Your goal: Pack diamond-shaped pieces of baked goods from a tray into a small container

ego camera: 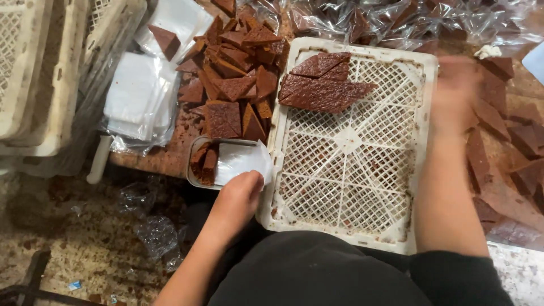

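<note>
My left hand (pixel 241 195) grips a thin white plastic bag (pixel 243 160) at the near left corner of a white lattice crate (pixel 351 164). Just beside it sits a small tray (pixel 195 170) with a few brown cake wedges. My right hand (pixel 456 93) is blurred with motion above the crate's right rim, next to brown cake slices (pixel 498 136) spread on the right; whether it holds one cannot be made out. Flat triangular cake pieces (pixel 326 85) lie in the far part of the crate. A pile of brown wedges (pixel 232 79) is heaped left of the crate.
A stack of white bags (pixel 136 96) lies left of the pile. Empty cream crates (pixel 39 73) stand at far left. Bagged cake pieces in clear plastic (pixel 396 22) fill the back. Crumpled plastic scraps (pixel 150 226) litter the speckled floor below the table edge.
</note>
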